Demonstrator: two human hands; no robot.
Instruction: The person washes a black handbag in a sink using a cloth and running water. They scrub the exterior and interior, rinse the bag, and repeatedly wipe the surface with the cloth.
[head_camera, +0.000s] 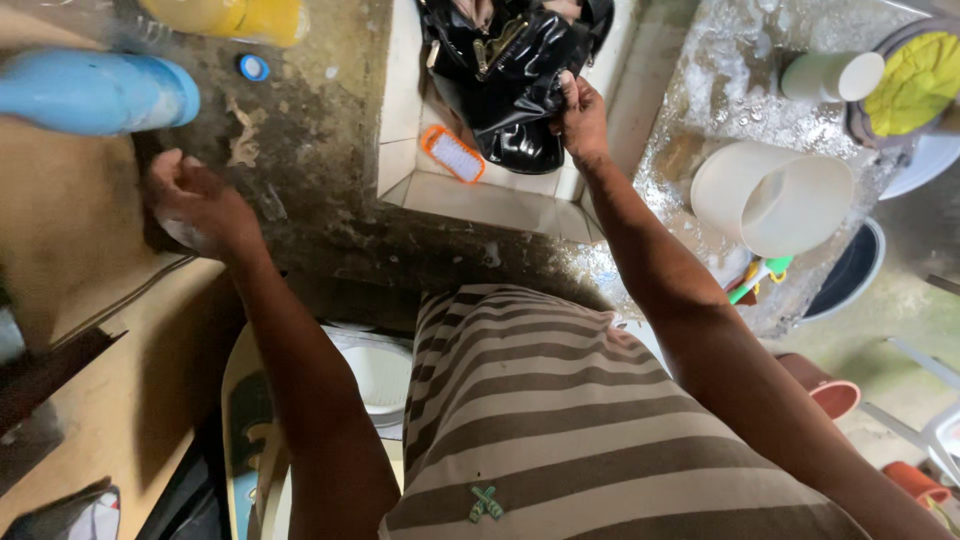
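A shiny black bag (515, 80) sits in a white tiled sink (480, 195). My right hand (580, 115) grips the bag's right edge. An orange scrub brush with white bristles (453, 153) lies in the sink just left of the bag. My left hand (200, 205) is out to the left over the dark concrete counter (310, 110), fingers curled around something small and pale that I cannot make out.
A blue bottle (95, 90), a yellow container (235, 17) and a small blue cap (254, 67) stand at the upper left. On the wet right counter lie a white tipped jug (770, 200), a white cup (832, 75) and a yellow-green item (918, 82). Basins and pots stand below.
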